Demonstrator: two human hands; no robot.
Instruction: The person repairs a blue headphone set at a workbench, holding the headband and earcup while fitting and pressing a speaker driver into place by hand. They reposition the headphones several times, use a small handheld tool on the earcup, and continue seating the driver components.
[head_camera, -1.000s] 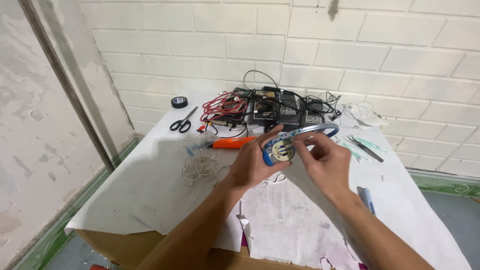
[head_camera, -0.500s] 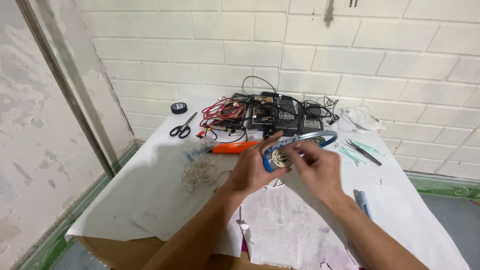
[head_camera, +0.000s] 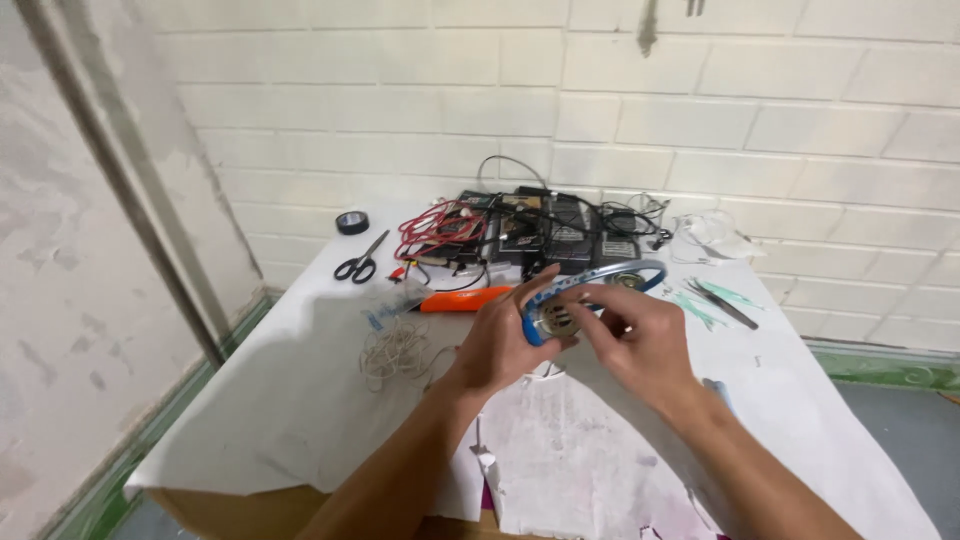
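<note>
Above the white paper-covered table (head_camera: 300, 400), the left hand (head_camera: 500, 345) and right hand (head_camera: 640, 340) together grip a blue plastic headset with a round metal speaker (head_camera: 557, 315). Steady support helps. Beyond it lie an orange-handled tool (head_camera: 465, 299) and black scissors (head_camera: 358, 262).

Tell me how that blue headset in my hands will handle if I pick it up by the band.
The headset looks light: fingertips alone hold it. Its thin curved band probably flexes, and the earpiece may dangle or swing.
</note>
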